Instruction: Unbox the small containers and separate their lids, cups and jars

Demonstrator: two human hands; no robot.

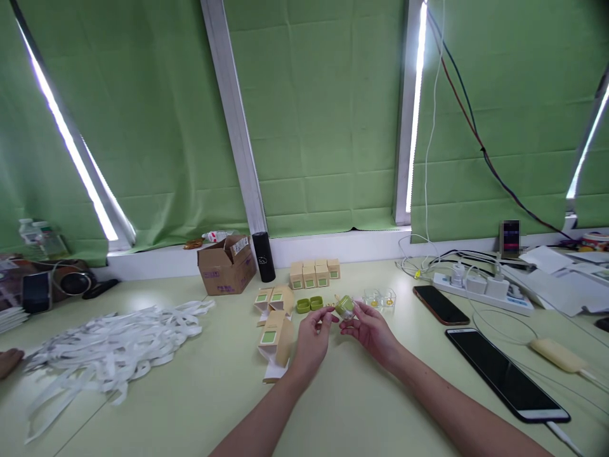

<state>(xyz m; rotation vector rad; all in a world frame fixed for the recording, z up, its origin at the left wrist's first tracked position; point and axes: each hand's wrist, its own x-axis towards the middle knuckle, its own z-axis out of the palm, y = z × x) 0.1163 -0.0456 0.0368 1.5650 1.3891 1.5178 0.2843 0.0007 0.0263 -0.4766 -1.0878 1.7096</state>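
My right hand [370, 330] holds a small clear jar with a green part [345, 307] tilted between its fingertips. Close to the jar's left side is my left hand [316, 333], its thumb and forefinger pinched together; whatever they may hold is too small to make out. Just beyond the left hand sit two green square caps [309, 304]. Two clear glass cups [379, 298] with yellowish bottoms stand right of the jar. Left of my hands are open kraft boxes with green windows [270, 336], their white flaps folded out. Several closed kraft boxes [309, 275] stand in a row behind.
A heap of white ribbon [124, 346] covers the left of the table. Behind are a cardboard carton [227, 265] and a black cylinder [263, 256]. Two phones [507, 371], a power strip [483, 292] and cables lie at right. Another person's hand [10, 363] shows at far left.
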